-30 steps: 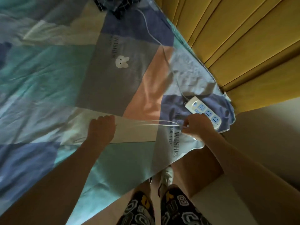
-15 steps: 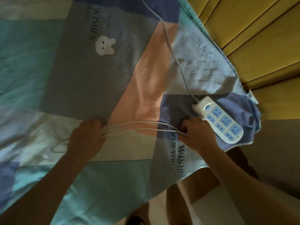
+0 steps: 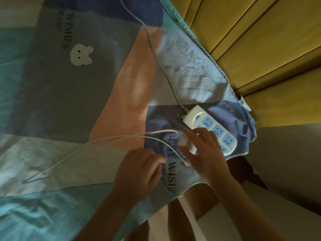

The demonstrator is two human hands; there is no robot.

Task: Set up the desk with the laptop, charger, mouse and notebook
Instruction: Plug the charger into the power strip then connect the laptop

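Bedding [image 3: 73,94] printed "BEST WISHES" carries the charger [image 3: 186,142] beside the power strip [image 3: 211,128]; left hand [image 3: 140,169], now nearer, pinches its cable [image 3: 107,139], right hand [image 3: 205,152] spread over it.

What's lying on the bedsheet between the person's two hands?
In the head view, the thin white charger cable and its small plug tip lie between the left hand and right hand.

Dim indoor light, wide-angle view, soft focus.
Warm glow falls on the peach patch of the bedspread [image 3: 132,94]; its lower left corner shows a pale cyan sheen. Both hands, left hand [image 3: 139,171] and right hand [image 3: 205,150], are motion-blurred. Straight lines of the yellow headboard [image 3: 260,40] bow toward the frame edges.
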